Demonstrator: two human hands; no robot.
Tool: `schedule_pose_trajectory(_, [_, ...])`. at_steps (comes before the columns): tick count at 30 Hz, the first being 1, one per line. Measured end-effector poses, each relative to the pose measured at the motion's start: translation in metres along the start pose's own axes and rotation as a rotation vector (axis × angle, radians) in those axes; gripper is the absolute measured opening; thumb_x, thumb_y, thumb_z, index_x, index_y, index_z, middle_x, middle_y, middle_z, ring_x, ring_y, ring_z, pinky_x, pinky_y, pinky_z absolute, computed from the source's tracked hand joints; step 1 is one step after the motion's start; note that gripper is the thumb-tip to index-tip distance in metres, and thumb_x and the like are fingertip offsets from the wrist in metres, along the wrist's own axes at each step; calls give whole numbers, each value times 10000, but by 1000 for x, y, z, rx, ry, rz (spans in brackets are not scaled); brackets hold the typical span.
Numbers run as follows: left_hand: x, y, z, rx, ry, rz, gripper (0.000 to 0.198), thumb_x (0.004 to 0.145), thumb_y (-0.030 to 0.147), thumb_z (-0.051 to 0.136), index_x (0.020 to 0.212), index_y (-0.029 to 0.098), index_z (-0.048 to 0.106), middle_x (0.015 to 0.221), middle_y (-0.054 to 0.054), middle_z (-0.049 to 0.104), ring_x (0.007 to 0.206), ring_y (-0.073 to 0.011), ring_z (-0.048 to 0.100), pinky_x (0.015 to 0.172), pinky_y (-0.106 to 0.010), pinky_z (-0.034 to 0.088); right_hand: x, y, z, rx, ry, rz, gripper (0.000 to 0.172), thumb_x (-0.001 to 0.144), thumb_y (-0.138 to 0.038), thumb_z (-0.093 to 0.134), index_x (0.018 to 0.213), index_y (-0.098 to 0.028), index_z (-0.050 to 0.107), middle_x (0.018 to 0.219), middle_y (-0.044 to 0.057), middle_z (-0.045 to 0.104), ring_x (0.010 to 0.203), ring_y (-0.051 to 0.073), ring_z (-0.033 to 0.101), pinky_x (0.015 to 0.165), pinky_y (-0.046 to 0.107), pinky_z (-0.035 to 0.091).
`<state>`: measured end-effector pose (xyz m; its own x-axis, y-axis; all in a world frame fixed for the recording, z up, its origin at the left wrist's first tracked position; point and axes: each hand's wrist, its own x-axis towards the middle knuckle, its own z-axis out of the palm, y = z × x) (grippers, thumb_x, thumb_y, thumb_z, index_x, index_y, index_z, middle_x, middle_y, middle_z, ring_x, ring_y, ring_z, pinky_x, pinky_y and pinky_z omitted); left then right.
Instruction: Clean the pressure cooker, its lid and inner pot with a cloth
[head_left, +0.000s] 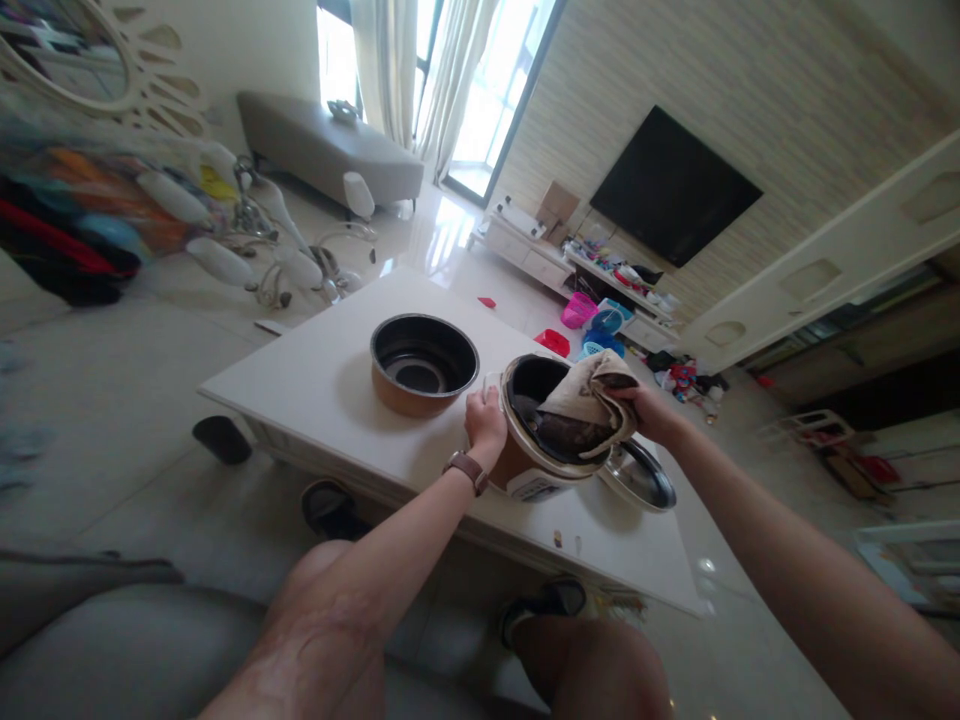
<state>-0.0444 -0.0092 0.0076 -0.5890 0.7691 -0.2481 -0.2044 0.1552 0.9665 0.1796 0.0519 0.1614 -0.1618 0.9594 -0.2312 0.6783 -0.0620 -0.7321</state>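
Observation:
A brown-and-cream electric cooker (517,455) with a dark inside stands near the front edge of the white table (330,350). My left hand (486,425) grips its left side, at what looks like a pale handle. In my right hand (649,408) is a bunched beige-and-brown cloth (589,395), draped over the cooker's right rim and partly into its opening. To the left sits a round pot (416,398), black inside and golden brown outside. A lid (641,478) with a dark, shiny rim lies right of the cooker, partly hidden behind it.
Two tiny objects (558,538) lie at the table's front edge. Beyond the table, a white chandelier (285,260) rests on the floor at left, near a grey bench (330,150). Coloured plastic baskets (579,311) stand before the TV cabinet (525,250). My knees are under the front edge.

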Motion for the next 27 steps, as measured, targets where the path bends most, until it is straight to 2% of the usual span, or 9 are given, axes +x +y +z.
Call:
schedule_pose_trajectory(2, [0, -1, 1, 5, 10, 4, 323, 1005, 453, 479, 889, 214, 664, 1090, -145, 741, 1019, -301, 666, 982, -420, 473, -3, -8, 11, 165, -44, 82, 479, 696, -319, 729, 1172, -262, 726, 1004, 110, 832, 965, 328, 798, 854, 413, 665])
schedule_pose_trajectory(4, [1, -3, 2, -1, 15, 5, 318, 1002, 454, 479, 911, 214, 667, 1105, -148, 744, 1036, -305, 665, 983, -422, 473, -8, -11, 33, 266, -162, 138, 497, 633, -257, 759, 1128, -223, 729, 1006, 103, 831, 966, 326, 787, 868, 416, 653])
schedule_pose_trajectory(9, [3, -6, 1, -25, -14, 4, 340, 998, 486, 483, 916, 219, 677, 1080, -137, 749, 1015, -301, 673, 980, -432, 486, -16, -7, 86, 207, -405, 102, 481, 641, -273, 839, 1108, -230, 735, 1057, 28, 813, 1006, 267, 752, 986, 419, 603])
schedule_pose_trajectory(13, [2, -3, -1, -7, -17, -5, 343, 1000, 479, 480, 888, 218, 673, 1048, -135, 753, 999, -301, 673, 974, -434, 496, -15, -2, 92, 212, -467, 229, 388, 678, -302, 819, 1047, -217, 732, 966, 35, 806, 899, 247, 745, 880, 390, 616])
schedule_pose_trajectory(15, [2, -1, 0, 1, -7, -11, 325, 1002, 453, 481, 899, 215, 677, 1085, -141, 755, 1026, -302, 673, 995, -433, 492, -12, -1, 90, 172, -447, 259, 324, 669, -263, 796, 983, -214, 731, 880, 24, 791, 818, 232, 729, 813, 371, 618])
schedule_pose_trajectory(19, [2, -2, 1, -16, -1, -14, 324, 1003, 450, 495, 951, 208, 704, 1135, -152, 754, 1066, -311, 670, 1022, -442, 485, -1, -6, 85, 71, -296, 137, 230, 655, -193, 760, 886, -194, 749, 856, 28, 791, 807, 228, 723, 794, 348, 624])
schedule_pose_trajectory(21, [3, -3, 1, -32, -3, -11, 323, 1000, 451, 505, 949, 207, 710, 1112, -145, 755, 1055, -309, 671, 1018, -442, 489, 4, -15, 76, -28, -94, 48, 207, 677, -195, 737, 883, -184, 756, 877, 46, 803, 829, 242, 724, 803, 358, 629])
schedule_pose_trajectory(23, [3, -3, 0, -33, -14, -12, 317, 998, 443, 508, 916, 208, 704, 1079, -133, 753, 1030, -301, 672, 1009, -435, 493, 9, -29, 62, -137, 179, -59, 214, 716, -224, 713, 920, -174, 752, 937, 67, 811, 889, 254, 717, 865, 380, 620])
schedule_pose_trajectory(27, [4, -2, 0, -16, -33, -22, 322, 1000, 444, 502, 866, 213, 682, 1035, -123, 753, 982, -288, 674, 987, -425, 503, 13, -61, 26, -182, 530, -247, 423, 909, -336, 544, 1286, -202, 682, 1422, 110, 699, 1315, 281, 609, 1159, 420, 468])
